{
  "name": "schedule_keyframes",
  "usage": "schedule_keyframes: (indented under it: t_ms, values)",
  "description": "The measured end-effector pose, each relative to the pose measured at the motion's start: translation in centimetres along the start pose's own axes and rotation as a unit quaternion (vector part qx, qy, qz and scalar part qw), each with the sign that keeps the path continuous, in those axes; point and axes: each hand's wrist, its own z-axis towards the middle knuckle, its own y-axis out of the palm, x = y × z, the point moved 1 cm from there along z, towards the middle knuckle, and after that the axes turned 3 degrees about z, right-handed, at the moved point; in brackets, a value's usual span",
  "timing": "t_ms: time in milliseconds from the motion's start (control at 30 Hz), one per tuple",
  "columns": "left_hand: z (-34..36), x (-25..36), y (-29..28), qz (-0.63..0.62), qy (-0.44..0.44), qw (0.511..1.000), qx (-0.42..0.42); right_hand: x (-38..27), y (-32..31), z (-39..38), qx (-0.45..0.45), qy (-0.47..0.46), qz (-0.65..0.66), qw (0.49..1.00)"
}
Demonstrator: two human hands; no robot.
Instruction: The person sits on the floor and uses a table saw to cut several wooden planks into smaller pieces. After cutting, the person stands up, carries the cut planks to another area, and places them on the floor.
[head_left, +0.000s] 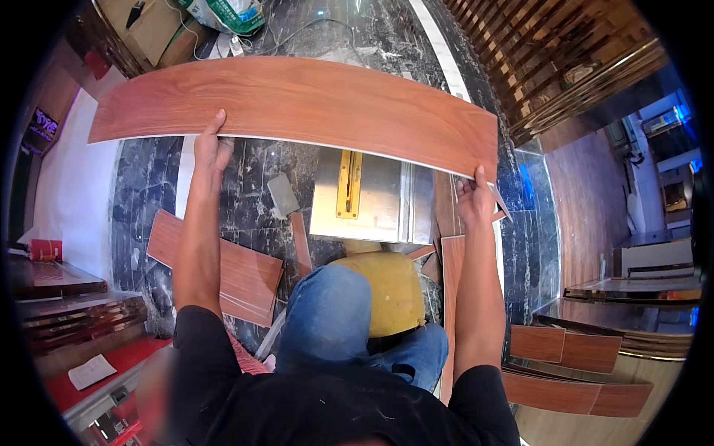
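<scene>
A long wood-grain plank (312, 104) spans the upper middle of the head view. My left hand (213, 149) grips its near edge left of centre, thumb on top; my right hand (473, 192) grips that edge near the right end, fingers curled underneath. Below the plank lies a silver metal cutting machine (375, 219) with a yellow slotted insert (349, 199), its far part hidden by the plank.
Plank offcuts (216, 271) and a grey piece (283, 195) lie on the dark marble-look floor (141, 215). A yellow object (394, 297) is by my knees. More planks (561, 346) rest at right. A cable, a bag (223, 15) and a slatted wooden structure (520, 44) stand beyond.
</scene>
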Motion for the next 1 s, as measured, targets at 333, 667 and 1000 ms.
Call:
schedule_keyframes:
  t_ms: [333, 667, 1000]
  values:
    - [7.4, -6.1, -8.4, 0.01, -0.086, 0.995, 0.05, 7.3, 2.9, 8.3, 0.081, 0.025, -0.115, 0.99]
    - [8.2, -9.0, -11.8, 0.001, -0.12, 0.992, 0.03, 9.4, 1.6, 11.2, 0.097, 0.022, -0.14, 0.985]
    - [8.3, -8.7, -11.7, 0.027, -0.129, 0.991, 0.034, 9.7, 1.2, 10.6, 0.089, -0.017, -0.17, 0.981]
